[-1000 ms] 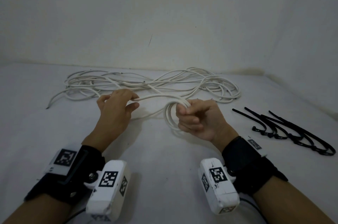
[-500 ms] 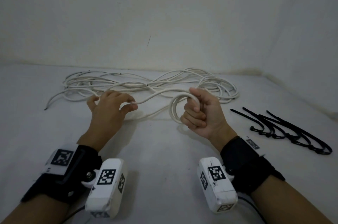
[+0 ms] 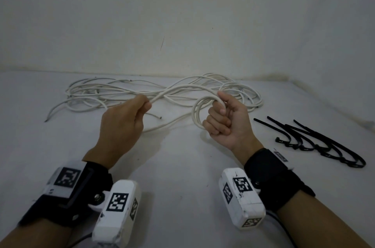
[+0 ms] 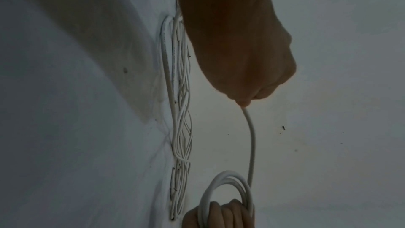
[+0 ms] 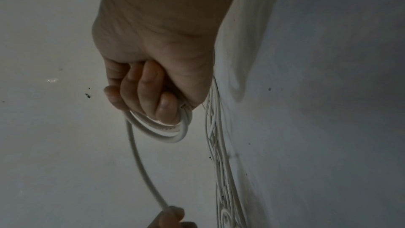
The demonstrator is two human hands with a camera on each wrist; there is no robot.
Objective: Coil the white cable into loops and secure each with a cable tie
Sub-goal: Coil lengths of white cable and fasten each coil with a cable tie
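A long white cable [image 3: 129,93] lies in a loose tangle across the back of the white surface. My right hand [image 3: 223,118] grips a small coil [image 3: 197,114] of it, a few loops wound together, held upright above the surface. In the right wrist view the coil [image 5: 171,131] hangs under my curled fingers [image 5: 153,89]. My left hand [image 3: 125,120] pinches the strand [image 3: 168,93] that runs to the coil. In the left wrist view that strand [image 4: 252,141] leaves my fingertips [image 4: 243,101] and joins the coil [image 4: 228,188].
Several black cable ties [image 3: 308,138] lie in a bunch on the right of the surface, beyond my right wrist. A pale wall [image 3: 182,14] rises just behind the cable tangle. Loose cable ends [image 3: 48,120] trail at the left.
My right hand has turned upright with the coil and lifted it slightly. My left hand slid left along the strand and now pinches it further from the coil.
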